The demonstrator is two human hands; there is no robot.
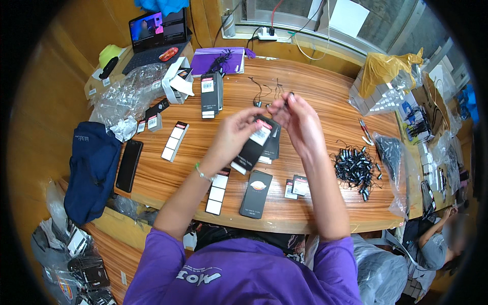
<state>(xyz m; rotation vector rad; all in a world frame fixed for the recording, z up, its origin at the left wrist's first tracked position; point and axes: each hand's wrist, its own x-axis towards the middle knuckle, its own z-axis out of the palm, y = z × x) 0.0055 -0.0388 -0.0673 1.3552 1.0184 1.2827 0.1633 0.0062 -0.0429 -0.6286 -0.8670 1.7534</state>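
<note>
My left hand grips a black hang tag with a white sticker, tilted over the middle of the table. Close beside it, my right hand is closed with thumb and finger together; a small dark thing shows at its fingertips, too small to name. Under the held tag lie more dark hang tags, partly hidden. Just beyond my hands are a few black tag strings. Nearer to me lie a stack of grey hang tags, a strip of white labels and two small tags.
A heap of black strings lies right, near red-handled snips and a plastic bag. Stacked tags, a phone, a blue pouch and a laptop are left. Someone sits far right.
</note>
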